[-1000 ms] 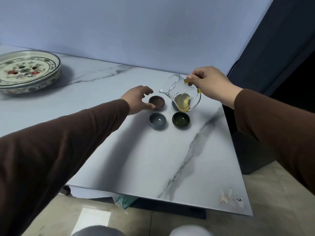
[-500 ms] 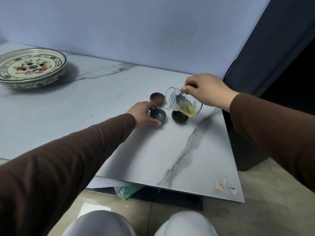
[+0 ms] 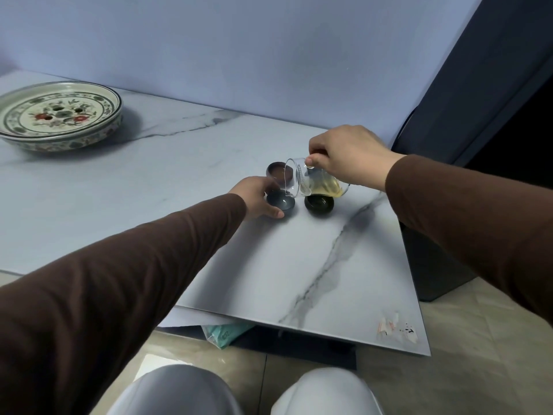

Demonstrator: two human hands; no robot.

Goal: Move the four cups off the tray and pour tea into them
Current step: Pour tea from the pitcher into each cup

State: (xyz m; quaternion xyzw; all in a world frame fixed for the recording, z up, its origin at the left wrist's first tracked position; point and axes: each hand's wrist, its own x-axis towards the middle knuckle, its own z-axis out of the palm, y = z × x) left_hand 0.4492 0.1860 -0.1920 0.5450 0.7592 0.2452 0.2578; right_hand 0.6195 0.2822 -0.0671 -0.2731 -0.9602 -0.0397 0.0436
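A glass pitcher (image 3: pixel 314 182) of tea is gripped at its rim by the closed right hand (image 3: pixel 348 158) and tipped over the blue cup (image 3: pixel 280 201), which is cupped by the half-open left hand (image 3: pixel 257 196) near the tabletop's (image 3: pixel 269 265) right edge; the tray (image 3: pixel 58 115) sits at the far left corner.

Left hand (image 3: pixel 256 196) fingers (image 3: pixel 273 213) curl around the near-left cup (image 3: pixel 280 201), on the table (image 3: pixel 209 241). A pitcher (image 3: pixel 314 181), tilted over that cup, hangs from the right hand (image 3: pixel 347 157). Right of the fingers sits another cup (image 3: pixel 319 204); behind them, a third (image 3: pixel 278 172). The tray (image 3: pixel 58 115) lies far left.
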